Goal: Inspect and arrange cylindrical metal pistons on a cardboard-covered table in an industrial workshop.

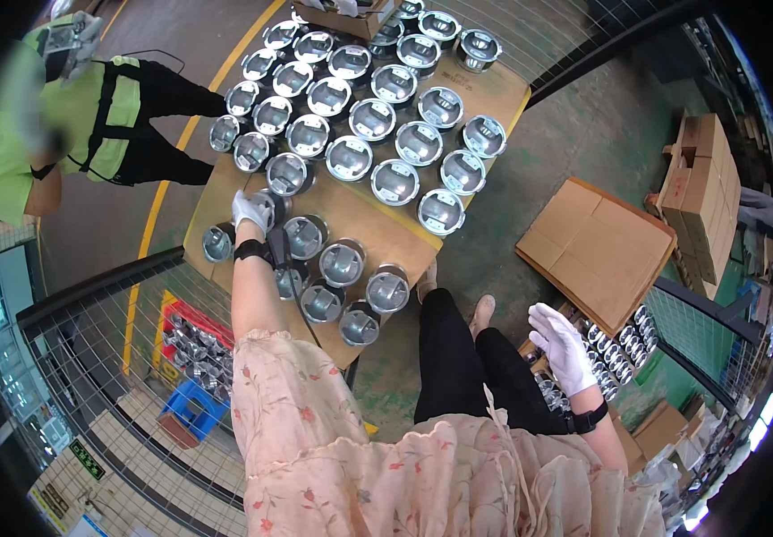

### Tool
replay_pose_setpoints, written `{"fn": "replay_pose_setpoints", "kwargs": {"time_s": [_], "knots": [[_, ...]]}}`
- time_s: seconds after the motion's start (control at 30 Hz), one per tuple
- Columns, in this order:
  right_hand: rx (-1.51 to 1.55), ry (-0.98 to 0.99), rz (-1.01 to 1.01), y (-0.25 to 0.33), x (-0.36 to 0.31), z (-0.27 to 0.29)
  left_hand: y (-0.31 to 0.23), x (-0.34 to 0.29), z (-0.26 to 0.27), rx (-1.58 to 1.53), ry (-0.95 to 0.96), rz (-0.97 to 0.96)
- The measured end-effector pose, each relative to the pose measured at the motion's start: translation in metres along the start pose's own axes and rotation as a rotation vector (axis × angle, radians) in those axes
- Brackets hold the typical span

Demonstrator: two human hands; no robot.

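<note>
Worktop with rows of metal pistons — the left hand, much the nearer, is at one piston toward the left edge, grip hard to tell; the right hand hangs open, empty, well apart rightward.

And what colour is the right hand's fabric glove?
The fabric glove is white, seen in the head view.

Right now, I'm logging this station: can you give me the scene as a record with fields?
Left hand: gloved, at a piston; grip unclear
Right hand: gloved, open, holding nothing visible
Other pistons: many on brown sheets
Wristbands: black, both wrists
Co-worker: upper left, lime top
Boxes: stacked at right
</note>
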State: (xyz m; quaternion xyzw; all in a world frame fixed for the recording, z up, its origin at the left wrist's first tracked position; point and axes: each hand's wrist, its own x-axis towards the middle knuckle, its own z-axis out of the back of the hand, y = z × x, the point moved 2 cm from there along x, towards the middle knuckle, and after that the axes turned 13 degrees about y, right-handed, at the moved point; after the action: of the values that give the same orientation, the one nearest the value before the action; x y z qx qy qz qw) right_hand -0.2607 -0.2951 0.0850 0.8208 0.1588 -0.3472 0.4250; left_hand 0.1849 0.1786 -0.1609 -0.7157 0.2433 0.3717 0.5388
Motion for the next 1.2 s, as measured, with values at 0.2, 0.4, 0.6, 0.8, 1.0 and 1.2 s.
{"fn": "replay_pose_setpoints", "kwargs": {"time_s": [0.2,0.4,0.6,0.8,1.0,1.2], "knots": [[0.134,0.059,0.029,-0.006,-0.012,0.013,-0.038,-0.079,-0.018,-0.108,-0.187,-0.218],[0.04,0.16,0.05,-0.006,-0.019,0.019,-0.02,-0.239,-0.058,-0.245,0.278,-0.317],[0.053,0.383,0.2,0.023,-0.063,0.006,0.097,-0.399,-0.184,-0.253,0.622,-0.216],[0.216,0.533,0.285,0.05,-0.143,0.024,0.193,-0.478,-0.3,-0.423,1.102,0.005],[0.721,0.761,0.302,0.057,-0.211,0.06,0.215,-0.565,-0.378,0.014,1.15,-0.311],[0.735,0.811,0.394,0.058,-0.233,0.1,0.238,-0.676,-0.4,1.172,1.293,-1.706]]}}
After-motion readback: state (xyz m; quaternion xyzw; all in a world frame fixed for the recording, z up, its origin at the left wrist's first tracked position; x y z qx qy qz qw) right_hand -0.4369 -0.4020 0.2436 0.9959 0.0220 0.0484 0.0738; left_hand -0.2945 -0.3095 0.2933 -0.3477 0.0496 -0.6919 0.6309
